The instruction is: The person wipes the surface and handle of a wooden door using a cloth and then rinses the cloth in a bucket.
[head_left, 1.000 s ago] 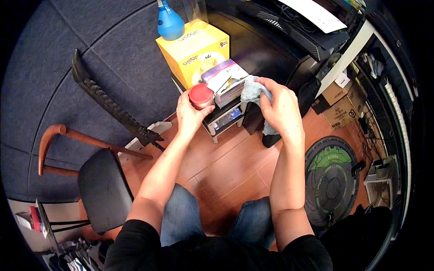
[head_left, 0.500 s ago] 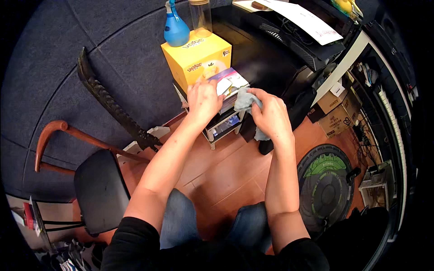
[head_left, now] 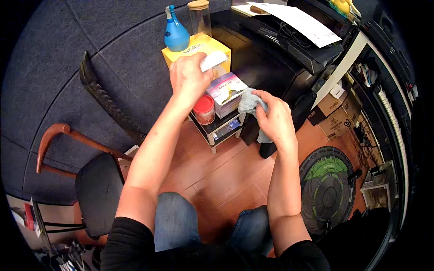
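My left hand (head_left: 187,77) is closed on a small, smooth white object (head_left: 214,60), lifted in front of the yellow box (head_left: 176,55); its kind I cannot make out. In my right hand (head_left: 276,118) a crumpled light grey-blue cloth (head_left: 250,101) is gripped, hanging down beside the small rack. A white and purple carton (head_left: 228,88) lies on the rack's top, close to the cloth. Left of that carton, below my left wrist, stands a tub with a red lid (head_left: 204,104).
A blue bottle (head_left: 176,38) and a glass jar with a wooden lid (head_left: 200,20) stand on or behind the yellow box. A dark desk (head_left: 271,58) lies beyond. At the left is a wooden-armed chair (head_left: 97,194); at the right, a round black-green board (head_left: 327,189) on the floor.
My left hand has moved up and left, lifting the white object off the carton and uncovering the red-lidded tub. My right hand still holds the cloth, slightly lower.
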### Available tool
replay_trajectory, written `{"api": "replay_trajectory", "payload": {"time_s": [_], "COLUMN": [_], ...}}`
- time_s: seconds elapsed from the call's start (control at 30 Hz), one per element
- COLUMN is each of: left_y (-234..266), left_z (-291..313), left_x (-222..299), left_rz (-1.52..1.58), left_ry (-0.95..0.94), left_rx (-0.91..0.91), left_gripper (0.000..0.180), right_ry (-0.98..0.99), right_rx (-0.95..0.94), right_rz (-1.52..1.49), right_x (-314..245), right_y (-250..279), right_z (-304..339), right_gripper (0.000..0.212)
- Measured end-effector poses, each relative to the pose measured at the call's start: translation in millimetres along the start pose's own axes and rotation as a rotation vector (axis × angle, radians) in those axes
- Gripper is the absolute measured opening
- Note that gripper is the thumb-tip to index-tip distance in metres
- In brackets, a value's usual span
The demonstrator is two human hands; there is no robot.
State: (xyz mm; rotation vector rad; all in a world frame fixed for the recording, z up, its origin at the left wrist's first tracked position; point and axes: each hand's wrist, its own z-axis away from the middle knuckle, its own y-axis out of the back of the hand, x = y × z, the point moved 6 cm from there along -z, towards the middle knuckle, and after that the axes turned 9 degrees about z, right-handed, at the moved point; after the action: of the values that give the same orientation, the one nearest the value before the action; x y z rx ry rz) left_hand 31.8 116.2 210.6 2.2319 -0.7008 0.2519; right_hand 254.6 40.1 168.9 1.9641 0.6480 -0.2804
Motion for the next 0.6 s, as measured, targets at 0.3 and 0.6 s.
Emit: {"api": "replay_trajectory", "payload": {"time_s": [0.3,0.6], "left_y": [-1,13], "left_z": [-36,24], "left_x": [-81,4], "left_rz": [-0.080,0.449], "left_ry": [0.176,-0.055], "left_rx": [-0.074,0.129], "left_gripper": [0.043,0.032], "right_ry": [0.070,-0.184], "right_rx": [0.065,0.045], "right_rz": [-0.020,-0.624], "right_x": [-8,0], "right_y": [-10,-35], "right_z": [-2,-20], "right_gripper": [0.036,0.038]}}
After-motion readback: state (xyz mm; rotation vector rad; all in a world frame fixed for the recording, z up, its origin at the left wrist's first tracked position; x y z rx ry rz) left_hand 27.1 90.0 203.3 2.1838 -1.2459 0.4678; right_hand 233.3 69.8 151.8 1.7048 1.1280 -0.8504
